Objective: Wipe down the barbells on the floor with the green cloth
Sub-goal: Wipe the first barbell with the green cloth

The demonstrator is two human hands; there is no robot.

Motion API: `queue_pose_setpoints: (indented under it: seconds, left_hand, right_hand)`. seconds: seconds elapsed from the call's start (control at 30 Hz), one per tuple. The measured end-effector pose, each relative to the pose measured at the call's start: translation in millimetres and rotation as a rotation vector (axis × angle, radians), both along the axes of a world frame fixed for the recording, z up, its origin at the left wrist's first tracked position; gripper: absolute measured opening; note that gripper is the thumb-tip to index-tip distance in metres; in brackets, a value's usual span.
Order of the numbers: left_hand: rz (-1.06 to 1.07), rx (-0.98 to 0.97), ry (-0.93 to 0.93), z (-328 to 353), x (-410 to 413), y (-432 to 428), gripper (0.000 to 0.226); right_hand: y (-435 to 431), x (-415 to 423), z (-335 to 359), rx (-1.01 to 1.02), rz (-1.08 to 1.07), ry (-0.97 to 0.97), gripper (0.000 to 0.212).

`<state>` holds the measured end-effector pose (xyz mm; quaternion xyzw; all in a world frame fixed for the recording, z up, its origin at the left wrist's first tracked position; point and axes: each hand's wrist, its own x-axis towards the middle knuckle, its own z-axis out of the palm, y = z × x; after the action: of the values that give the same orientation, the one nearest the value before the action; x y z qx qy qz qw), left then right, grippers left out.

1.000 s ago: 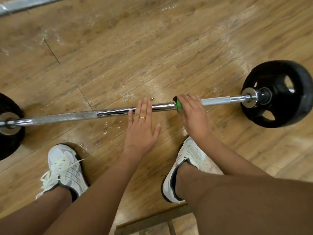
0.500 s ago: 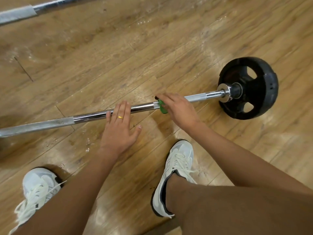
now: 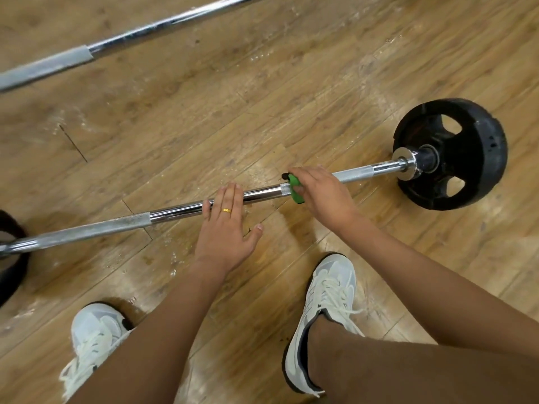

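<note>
A chrome barbell lies across the wooden floor in front of me, with a black weight plate on its right end and part of another plate at the left edge. My right hand grips the green cloth, wrapped around the bar just right of its middle. My left hand lies flat with straight fingers resting on the bar, left of the cloth. Most of the cloth is hidden under my right hand.
A second barbell's bar lies on the floor farther away at the upper left. My two white sneakers stand on the floor near the bar. The wooden floor shows scuffs and shiny patches.
The camera view shifted, bringing the second bar and the left plate more into view. My right hand with the cloth stays close to my left hand on the bar; both hold much the same pose.
</note>
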<state>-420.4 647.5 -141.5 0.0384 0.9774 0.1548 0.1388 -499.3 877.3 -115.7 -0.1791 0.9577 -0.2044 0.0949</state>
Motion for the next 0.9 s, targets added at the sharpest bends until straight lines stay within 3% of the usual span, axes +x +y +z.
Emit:
queue_pose_setpoints:
  seconds: [0.23, 0.47, 0.67, 0.8, 0.9]
  left_hand:
    - [-0.018, -0.005, 0.013, 2, -7, -1, 0.089]
    - [-0.032, -0.004, -0.041, 9, -24, -4, 0.092]
    - [-0.020, 0.008, -0.045, 8, -37, -7, 0.090]
    - [-0.027, 0.004, -0.049, 9, -46, -9, 0.088]
    - [-0.018, 0.009, -0.062, 10, -50, -9, 0.088]
  right_hand:
    - [-27, -2, -4, -0.012, 0.104, 0.020, 0.035]
    - [-15, -22, -9, -0.064, -0.126, 0.008, 0.032]
    - [-29, -21, -4, -0.057, 0.134, 0.018, 0.038]
    - [-21, -42, 0, -0.047, -0.134, -0.076, 0.033]
    - [-31, -36, 2, -0.046, -0.095, -0.039, 0.031]
